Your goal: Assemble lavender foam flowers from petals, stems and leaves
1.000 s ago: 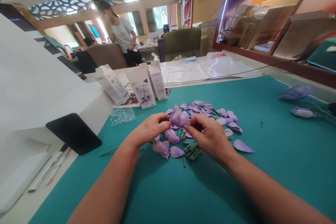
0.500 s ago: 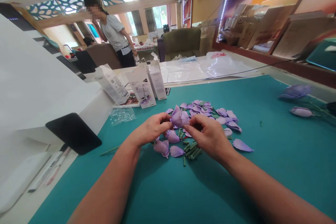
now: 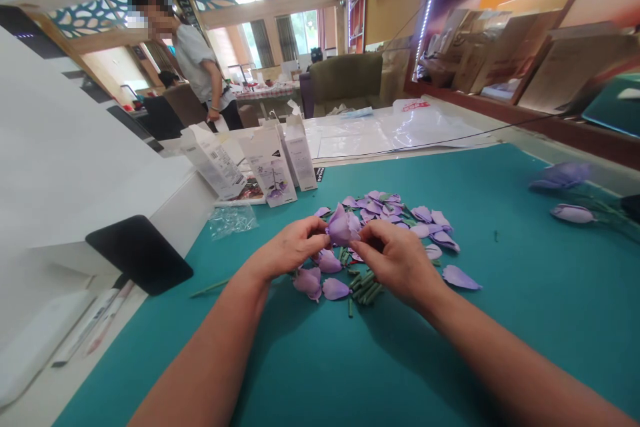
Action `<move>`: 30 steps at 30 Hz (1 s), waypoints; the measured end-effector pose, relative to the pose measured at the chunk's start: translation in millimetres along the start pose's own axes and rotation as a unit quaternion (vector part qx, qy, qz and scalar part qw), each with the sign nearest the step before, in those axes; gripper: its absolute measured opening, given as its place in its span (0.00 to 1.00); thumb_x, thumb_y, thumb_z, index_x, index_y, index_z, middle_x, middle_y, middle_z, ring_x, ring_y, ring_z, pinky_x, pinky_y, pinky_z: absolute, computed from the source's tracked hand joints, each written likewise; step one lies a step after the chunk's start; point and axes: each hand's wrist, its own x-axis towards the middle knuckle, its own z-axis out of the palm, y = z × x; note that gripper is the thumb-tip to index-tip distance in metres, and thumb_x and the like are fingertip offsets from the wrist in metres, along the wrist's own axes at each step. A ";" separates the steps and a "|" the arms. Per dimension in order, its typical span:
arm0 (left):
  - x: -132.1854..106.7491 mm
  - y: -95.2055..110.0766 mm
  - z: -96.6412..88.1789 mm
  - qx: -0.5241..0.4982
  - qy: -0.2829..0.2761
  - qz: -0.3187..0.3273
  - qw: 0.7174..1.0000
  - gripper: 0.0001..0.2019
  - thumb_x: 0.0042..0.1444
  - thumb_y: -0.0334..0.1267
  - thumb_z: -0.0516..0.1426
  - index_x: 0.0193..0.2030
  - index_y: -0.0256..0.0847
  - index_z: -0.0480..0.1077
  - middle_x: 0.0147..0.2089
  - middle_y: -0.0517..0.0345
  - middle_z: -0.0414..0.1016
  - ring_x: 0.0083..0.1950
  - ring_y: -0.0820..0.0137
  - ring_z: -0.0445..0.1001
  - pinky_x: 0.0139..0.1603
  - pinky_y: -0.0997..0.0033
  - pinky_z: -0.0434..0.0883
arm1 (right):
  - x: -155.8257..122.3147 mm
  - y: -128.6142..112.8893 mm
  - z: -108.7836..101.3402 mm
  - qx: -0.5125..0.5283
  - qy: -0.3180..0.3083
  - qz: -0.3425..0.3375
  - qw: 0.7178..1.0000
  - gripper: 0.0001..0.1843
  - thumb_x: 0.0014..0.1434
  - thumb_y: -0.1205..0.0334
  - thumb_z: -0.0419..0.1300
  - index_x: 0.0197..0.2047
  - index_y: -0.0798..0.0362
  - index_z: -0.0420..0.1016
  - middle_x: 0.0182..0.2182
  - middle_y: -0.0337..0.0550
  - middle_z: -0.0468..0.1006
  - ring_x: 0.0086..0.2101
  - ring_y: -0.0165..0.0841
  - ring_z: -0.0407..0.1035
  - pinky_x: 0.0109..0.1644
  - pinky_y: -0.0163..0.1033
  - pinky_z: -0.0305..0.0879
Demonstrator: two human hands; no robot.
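Note:
A lilac artificial flower head [image 3: 343,224] is held up between my two hands, over a heap of parts on the green mat [image 3: 300,360]. My left hand [image 3: 293,245] pinches its left side between thumb and fingers. From the right, my right hand [image 3: 400,255] grips the petal edge with thumb and forefinger. Beneath them lie loose purple petals [image 3: 373,203], several green stem pieces [image 3: 367,288] and lilac buds [image 3: 336,289]. A single petal [image 3: 461,277] rests to the right of my right hand.
Opened white cartons [image 3: 270,163] stand at the back left, beside a crumpled clear plastic bag [image 3: 233,221]. A black tablet-like panel [image 3: 140,255] leans at the left. Purple flowers [image 3: 573,213] lie at the far right. Beyond the table a person [image 3: 197,67] walks past a chair [image 3: 346,82].
The flower head has turned slightly between my fingers; both hands keep nearly the same place. In the background the person has moved to the left.

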 end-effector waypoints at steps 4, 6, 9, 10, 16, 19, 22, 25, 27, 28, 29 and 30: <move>0.5 -1.8 0.5 0.001 -0.008 0.002 1.000 0.11 0.54 0.41 0.51 0.39 0.38 0.68 0.37 0.58 0.71 0.32 0.71 0.68 0.32 0.72 0.65 | 0.2 0.0 0.8 -0.004 0.006 0.008 1.000 0.10 0.54 0.62 0.59 0.23 0.51 0.65 0.18 0.35 0.69 0.20 0.28 0.60 0.25 0.33 0.51; 0.7 -2.4 0.6 0.003 -0.010 0.007 1.000 0.11 0.54 0.41 0.51 0.40 0.38 0.68 0.37 0.58 0.71 0.33 0.71 0.69 0.34 0.71 0.66 | 0.4 0.3 1.2 -0.005 0.006 0.010 1.000 0.10 0.53 0.62 0.60 0.23 0.51 0.66 0.18 0.35 0.70 0.20 0.28 0.60 0.25 0.33 0.51; 0.3 -0.9 0.9 0.010 -0.007 0.001 1.000 0.13 0.53 0.42 0.51 0.41 0.38 0.68 0.37 0.57 0.71 0.34 0.69 0.69 0.34 0.70 0.66 | 0.7 0.3 1.2 -0.007 0.007 0.013 1.000 0.10 0.53 0.62 0.60 0.23 0.51 0.67 0.18 0.35 0.71 0.20 0.28 0.61 0.25 0.33 0.52; -0.1 0.1 0.9 0.013 -0.006 -0.004 1.000 0.13 0.53 0.43 0.51 0.41 0.38 0.68 0.37 0.57 0.71 0.35 0.69 0.69 0.34 0.70 0.66 | 0.8 0.2 1.1 -0.007 0.008 0.014 1.000 0.09 0.53 0.62 0.60 0.23 0.51 0.68 0.19 0.35 0.71 0.21 0.28 0.62 0.25 0.33 0.53; -2.0 4.5 1.2 0.014 -0.005 -0.019 1.000 0.12 0.52 0.42 0.51 0.40 0.37 0.67 0.35 0.56 0.71 0.34 0.67 0.70 0.33 0.70 0.65 | 1.7 0.8 -0.1 0.002 0.013 0.018 1.000 0.07 0.53 0.63 0.61 0.24 0.51 0.71 0.20 0.36 0.74 0.21 0.28 0.64 0.25 0.33 0.54; -2.0 4.4 1.0 0.019 -0.006 -0.020 1.000 0.10 0.51 0.40 0.51 0.38 0.38 0.66 0.33 0.58 0.70 0.33 0.68 0.69 0.31 0.71 0.63 | 2.1 2.6 -0.3 0.004 0.015 0.015 1.000 0.06 0.53 0.62 0.61 0.25 0.51 0.72 0.21 0.37 0.75 0.22 0.29 0.65 0.26 0.33 0.56; -1.4 3.4 0.7 0.025 -0.006 -0.014 1.000 0.09 0.51 0.39 0.51 0.37 0.38 0.66 0.32 0.59 0.69 0.33 0.69 0.69 0.31 0.72 0.63 | 2.4 4.2 0.3 0.003 0.009 0.010 1.000 0.06 0.53 0.61 0.60 0.26 0.51 0.72 0.21 0.37 0.75 0.23 0.30 0.66 0.26 0.34 0.57; -1.1 2.9 0.9 0.025 -0.012 -0.010 1.000 0.09 0.52 0.39 0.50 0.37 0.38 0.65 0.32 0.59 0.68 0.32 0.70 0.68 0.31 0.72 0.63 | 2.5 4.8 1.3 -0.002 0.011 0.002 1.000 0.05 0.54 0.61 0.60 0.26 0.50 0.73 0.22 0.38 0.76 0.24 0.31 0.68 0.28 0.34 0.57; -1.5 3.2 1.1 0.029 -0.012 -0.009 0.999 0.08 0.52 0.38 0.50 0.36 0.38 0.65 0.32 0.59 0.69 0.32 0.70 0.67 0.31 0.72 0.63 | 2.6 5.4 0.5 -0.004 0.010 0.001 1.000 0.06 0.54 0.61 0.60 0.26 0.51 0.73 0.23 0.38 0.76 0.25 0.31 0.68 0.28 0.35 0.57; -1.9 3.5 1.2 0.032 -0.011 -0.010 0.999 0.08 0.52 0.38 0.50 0.36 0.38 0.65 0.32 0.59 0.69 0.32 0.70 0.67 0.31 0.72 0.63 | 2.8 6.0 -0.8 0.001 0.006 0.002 1.000 0.06 0.54 0.60 0.60 0.26 0.51 0.73 0.22 0.38 0.76 0.25 0.31 0.67 0.28 0.35 0.57; -2.5 3.9 1.3 0.033 -0.010 -0.010 0.999 0.08 0.51 0.38 0.50 0.36 0.38 0.65 0.32 0.59 0.69 0.32 0.70 0.68 0.31 0.72 0.63 | 3.2 6.9 -2.8 0.011 -0.001 0.004 1.000 0.07 0.54 0.59 0.60 0.27 0.51 0.73 0.22 0.38 0.76 0.24 0.31 0.67 0.28 0.35 0.58; -3.1 4.1 1.3 0.029 -0.009 -0.012 0.999 0.08 0.51 0.38 0.50 0.36 0.38 0.64 0.32 0.59 0.69 0.33 0.70 0.68 0.31 0.72 0.64 | 3.8 8.2 -5.4 0.026 -0.007 0.008 1.000 0.08 0.55 0.57 0.60 0.27 0.51 0.74 0.22 0.38 0.75 0.24 0.31 0.67 0.28 0.35 0.58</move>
